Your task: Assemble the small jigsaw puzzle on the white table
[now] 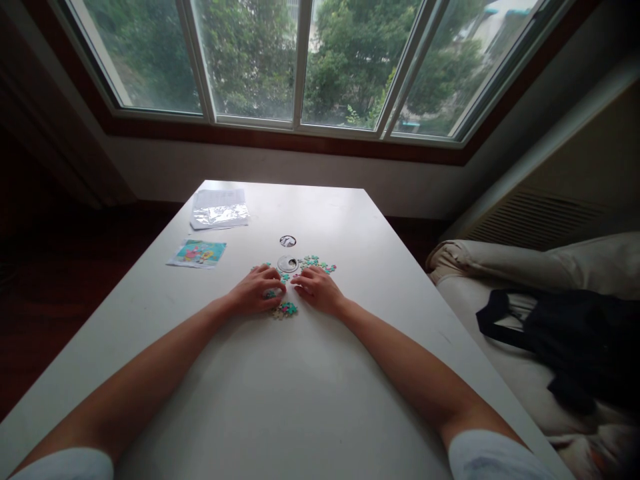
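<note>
My left hand lies over small jigsaw puzzle pieces, its fingers apart and curved down on them; some green pieces show under and beside the fingertips. Facing it, my right hand has bent, parted fingers that touch or hover over the pieces between the hands. A loose heap of puzzle pieces spreads just beyond the right fingers. Closer to me is another small cluster of puzzle pieces, green, pink and pale. What lies beneath both palms is hidden.
A round silvery disc lies beyond my hands, with a smaller round dark-and-white piece behind it. At left on the white table are a colourful picture sheet and a clear plastic sleeve. A sofa with dark cloth stands right.
</note>
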`<state>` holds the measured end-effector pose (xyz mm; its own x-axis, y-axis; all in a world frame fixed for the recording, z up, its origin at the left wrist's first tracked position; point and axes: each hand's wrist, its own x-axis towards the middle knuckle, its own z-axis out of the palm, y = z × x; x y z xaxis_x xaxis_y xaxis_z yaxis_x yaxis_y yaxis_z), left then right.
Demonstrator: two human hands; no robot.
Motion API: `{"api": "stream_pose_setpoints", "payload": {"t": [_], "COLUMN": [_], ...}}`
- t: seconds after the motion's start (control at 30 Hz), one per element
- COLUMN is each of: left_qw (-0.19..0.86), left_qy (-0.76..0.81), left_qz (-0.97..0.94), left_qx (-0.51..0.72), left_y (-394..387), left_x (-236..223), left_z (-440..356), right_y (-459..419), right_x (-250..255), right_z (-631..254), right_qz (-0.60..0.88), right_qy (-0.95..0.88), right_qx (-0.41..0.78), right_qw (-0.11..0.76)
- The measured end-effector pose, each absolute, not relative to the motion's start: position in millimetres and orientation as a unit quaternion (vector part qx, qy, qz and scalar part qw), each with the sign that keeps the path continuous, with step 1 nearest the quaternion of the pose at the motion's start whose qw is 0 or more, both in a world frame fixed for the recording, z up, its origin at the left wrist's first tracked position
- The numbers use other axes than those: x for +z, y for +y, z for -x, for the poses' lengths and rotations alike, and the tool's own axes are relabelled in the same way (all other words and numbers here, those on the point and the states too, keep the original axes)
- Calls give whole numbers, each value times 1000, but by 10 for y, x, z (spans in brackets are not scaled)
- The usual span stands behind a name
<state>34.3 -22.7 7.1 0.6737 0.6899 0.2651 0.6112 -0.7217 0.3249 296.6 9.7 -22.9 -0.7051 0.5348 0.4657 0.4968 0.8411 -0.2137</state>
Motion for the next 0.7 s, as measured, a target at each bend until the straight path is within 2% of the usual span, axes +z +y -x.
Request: {"api": "stream_pose_setpoints", "payload": {"t": [0.33,0.7], "left_qw": [79,95], "left_qy": [383,397], "left_qz": [-896,-886], "left_qx": [210,219], "left_y": [-143,-117], "left_x": [-31,-39], "left_z": [-319,-296], "right_y": [81,93], "right_x": [-204,-209], "right_z": [-2979,-2984], "right_qz": [274,274], "right_qy": [-922,-918], "right_qx": [39,45], "right_qw": [271,282]}}
